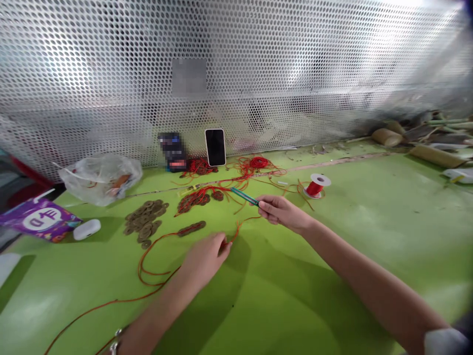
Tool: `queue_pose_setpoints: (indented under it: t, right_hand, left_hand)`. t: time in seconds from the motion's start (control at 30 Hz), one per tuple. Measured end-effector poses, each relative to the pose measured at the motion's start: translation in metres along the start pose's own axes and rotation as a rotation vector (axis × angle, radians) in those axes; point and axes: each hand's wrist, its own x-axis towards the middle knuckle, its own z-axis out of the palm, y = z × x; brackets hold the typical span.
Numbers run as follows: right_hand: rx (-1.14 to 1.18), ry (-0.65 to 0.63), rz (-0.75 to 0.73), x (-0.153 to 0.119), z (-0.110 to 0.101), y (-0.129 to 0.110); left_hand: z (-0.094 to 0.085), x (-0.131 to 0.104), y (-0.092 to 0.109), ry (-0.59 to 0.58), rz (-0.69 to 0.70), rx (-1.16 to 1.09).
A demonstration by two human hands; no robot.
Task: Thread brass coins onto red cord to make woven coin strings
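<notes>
My right hand [277, 211] is closed round a slim green utility knife [244, 196], which points up and left over the table. Lower and to the left, my left hand [211, 251] pinches a red cord [237, 231], whose end sticks up past the fingertips. A row of round coins threaded on cord [191, 228] lies just beyond my left hand. From it a long red cord [140, 266] loops out to the left. Strung coin bundles [195, 199] with red cords rest near the knife's tip.
Loose holed coins [146, 219] lie in a heap at left, near a white case [87, 229], a purple packet [40, 219] and a plastic bag [99, 180]. A phone [215, 147] leans on the perforated metal panel [236, 74]. A red cord spool [316, 186] stands at right.
</notes>
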Motion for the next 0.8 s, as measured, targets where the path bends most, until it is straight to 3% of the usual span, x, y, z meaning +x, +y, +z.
queue_pose_setpoints:
  t: [0.2,0.37,0.6,0.8]
  right_hand:
    - [-0.027,0.092,0.021,0.004,0.001,0.011]
    - [-0.058,0.131,0.056,0.006,0.007,0.013]
    - [-0.075,-0.058,0.167,0.000,0.035,0.017]
    - [-0.182,0.076,0.057,0.009,0.023,0.034]
  left_hand:
    - [0.000,0.002,0.000,-0.012,0.021,-0.014]
    - [-0.006,0.004,-0.004,0.073,0.049,-0.149]
    - [-0.015,0.002,-0.006,0.139,0.109,-0.378]
    - [-0.022,-0.001,-0.002,0.151,0.112,-0.465]
